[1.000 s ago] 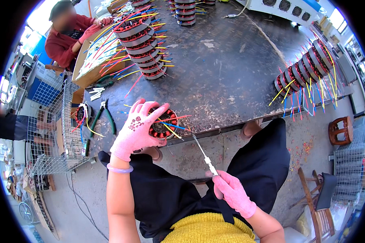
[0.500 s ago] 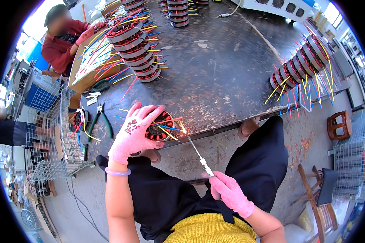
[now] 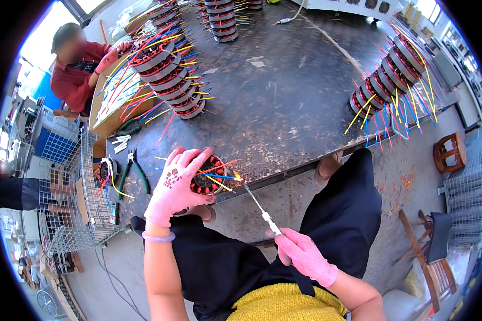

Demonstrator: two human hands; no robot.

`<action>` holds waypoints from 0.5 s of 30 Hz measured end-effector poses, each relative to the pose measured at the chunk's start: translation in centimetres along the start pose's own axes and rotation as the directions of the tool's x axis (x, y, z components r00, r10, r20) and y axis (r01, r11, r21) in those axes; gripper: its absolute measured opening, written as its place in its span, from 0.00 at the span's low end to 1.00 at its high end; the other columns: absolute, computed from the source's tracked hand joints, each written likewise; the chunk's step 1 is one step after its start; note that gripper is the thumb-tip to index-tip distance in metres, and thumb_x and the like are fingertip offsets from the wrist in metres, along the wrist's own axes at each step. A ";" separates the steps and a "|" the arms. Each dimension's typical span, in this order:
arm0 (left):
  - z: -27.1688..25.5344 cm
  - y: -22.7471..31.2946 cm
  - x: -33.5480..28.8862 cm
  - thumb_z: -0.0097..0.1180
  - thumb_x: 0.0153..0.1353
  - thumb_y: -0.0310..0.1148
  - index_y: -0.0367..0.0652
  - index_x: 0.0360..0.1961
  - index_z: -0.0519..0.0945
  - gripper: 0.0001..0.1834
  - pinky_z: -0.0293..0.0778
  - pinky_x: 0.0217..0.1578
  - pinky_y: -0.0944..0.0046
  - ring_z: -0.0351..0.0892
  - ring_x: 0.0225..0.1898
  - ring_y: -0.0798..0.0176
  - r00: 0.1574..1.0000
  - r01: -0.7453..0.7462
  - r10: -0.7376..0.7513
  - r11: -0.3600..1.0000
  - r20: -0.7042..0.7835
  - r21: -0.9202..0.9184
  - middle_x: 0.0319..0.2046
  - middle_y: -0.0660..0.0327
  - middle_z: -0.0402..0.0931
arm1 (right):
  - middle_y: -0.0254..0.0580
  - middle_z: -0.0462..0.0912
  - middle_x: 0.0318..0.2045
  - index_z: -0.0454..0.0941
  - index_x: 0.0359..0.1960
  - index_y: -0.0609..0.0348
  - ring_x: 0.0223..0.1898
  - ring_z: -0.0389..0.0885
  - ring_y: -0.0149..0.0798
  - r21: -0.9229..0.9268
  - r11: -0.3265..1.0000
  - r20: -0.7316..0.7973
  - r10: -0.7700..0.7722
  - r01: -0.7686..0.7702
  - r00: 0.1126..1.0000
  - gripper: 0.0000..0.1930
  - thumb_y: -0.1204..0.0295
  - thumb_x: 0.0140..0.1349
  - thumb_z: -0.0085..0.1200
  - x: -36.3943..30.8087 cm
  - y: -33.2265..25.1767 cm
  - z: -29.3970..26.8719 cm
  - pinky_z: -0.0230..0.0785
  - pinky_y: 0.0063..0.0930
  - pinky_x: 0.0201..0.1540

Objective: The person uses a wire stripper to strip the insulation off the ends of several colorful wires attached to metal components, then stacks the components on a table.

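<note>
My left hand [image 3: 171, 188], in a pink glove, is closed round the rim of a ring-shaped motor stator [image 3: 202, 184] with red windings, near the table's front edge. Red, blue and yellow leads stick out from the stator to the right. In my right hand [image 3: 307, 258], also pink-gloved, is a slim torch [image 3: 266, 216] with a thin metal tube and a white middle part. A small orange flame [image 3: 238, 176] burns at the end of the blue leads, just off the torch's tip. The right glove hides most of the torch's handle.
Green-handled pliers [image 3: 139, 170] and a smaller wound ring [image 3: 106, 170] lie left of my left hand. Behind stands a stack of stators [image 3: 171, 80]; another stack [image 3: 391, 80] lies at the right. A co-worker [image 3: 77, 69] in red works beside a cardboard box [image 3: 97, 109].
The flame has shrunk and sits at the blue leads' ends. The torch tip has shifted slightly left and down. My left hand keeps its grip on the stator while the whole view has shifted a little.
</note>
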State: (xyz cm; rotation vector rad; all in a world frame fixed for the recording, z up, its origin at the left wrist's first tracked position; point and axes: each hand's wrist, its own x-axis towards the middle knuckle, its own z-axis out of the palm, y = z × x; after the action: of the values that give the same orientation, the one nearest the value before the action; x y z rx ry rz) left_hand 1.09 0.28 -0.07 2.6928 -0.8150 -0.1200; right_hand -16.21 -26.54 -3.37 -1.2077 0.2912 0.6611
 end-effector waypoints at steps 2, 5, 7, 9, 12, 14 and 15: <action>0.1 0.0 0.0 0.77 0.29 0.41 0.48 0.66 0.68 0.55 0.53 0.70 0.44 0.60 0.65 0.38 1.000 0.006 -0.006 1.000 0.004 0.003 0.59 0.54 0.68 | 0.27 0.68 0.21 0.74 0.57 0.63 0.22 0.64 0.22 0.009 1.000 0.000 -0.016 0.016 1.000 0.18 0.64 0.75 0.42 0.1 -0.2 0.1 0.58 0.18 0.27; 0.2 -0.1 0.0 0.78 0.29 0.41 0.48 0.66 0.68 0.56 0.53 0.69 0.44 0.59 0.66 0.38 1.000 0.012 -0.012 1.000 0.005 0.006 0.60 0.54 0.68 | 0.27 0.68 0.21 0.74 0.57 0.63 0.22 0.64 0.22 -0.019 1.000 -0.023 -0.016 0.016 1.000 0.18 0.65 0.75 0.42 -0.1 -0.5 0.3 0.58 0.19 0.26; 0.1 -0.1 0.0 0.78 0.29 0.41 0.48 0.66 0.68 0.56 0.54 0.69 0.44 0.59 0.66 0.38 1.000 0.009 -0.009 1.000 0.005 0.009 0.60 0.54 0.68 | 0.27 0.68 0.21 0.73 0.57 0.64 0.22 0.64 0.22 -0.030 0.999 -0.015 -0.023 0.023 1.000 0.18 0.65 0.75 0.42 0.0 -0.1 0.0 0.58 0.19 0.26; 0.1 0.0 0.0 0.78 0.28 0.40 0.48 0.66 0.68 0.56 0.54 0.70 0.44 0.59 0.66 0.38 1.000 0.015 -0.015 1.000 0.004 0.011 0.60 0.54 0.68 | 0.27 0.68 0.21 0.73 0.57 0.64 0.22 0.64 0.22 -0.022 0.999 -0.009 -0.027 0.027 1.000 0.18 0.65 0.75 0.42 0.0 0.1 -0.1 0.58 0.19 0.26; 0.1 0.3 0.0 0.77 0.30 0.41 0.46 0.65 0.69 0.54 0.53 0.70 0.45 0.64 0.62 0.44 1.000 -0.004 0.005 0.999 -0.021 0.040 0.57 0.53 0.69 | 0.28 0.68 0.20 0.74 0.57 0.64 0.22 0.64 0.22 0.027 0.999 -0.016 -0.019 0.020 1.000 0.18 0.65 0.75 0.43 0.0 -0.1 0.2 0.57 0.19 0.26; 0.1 0.3 0.1 0.77 0.31 0.42 0.45 0.64 0.69 0.53 0.53 0.70 0.46 0.67 0.61 0.46 0.999 -0.021 0.022 0.999 -0.032 0.050 0.56 0.52 0.70 | 0.28 0.68 0.19 0.75 0.56 0.65 0.21 0.62 0.23 0.077 0.997 -0.041 0.005 -0.002 0.999 0.18 0.66 0.73 0.44 -0.1 -0.6 0.6 0.55 0.18 0.26; 0.1 0.2 0.1 0.77 0.31 0.42 0.45 0.65 0.69 0.53 0.53 0.70 0.46 0.67 0.61 0.46 0.999 -0.026 0.028 0.999 -0.031 0.047 0.56 0.52 0.70 | 0.28 0.68 0.19 0.75 0.56 0.65 0.21 0.63 0.23 0.061 0.998 -0.037 -0.004 0.006 0.999 0.18 0.65 0.73 0.44 -0.1 -0.6 0.6 0.55 0.18 0.26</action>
State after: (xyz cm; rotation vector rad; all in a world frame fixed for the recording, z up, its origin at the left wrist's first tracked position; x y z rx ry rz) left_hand 1.03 0.07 -0.11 2.7184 -0.8547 -0.0527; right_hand -15.98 -26.15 -2.71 -1.1622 0.3368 0.6220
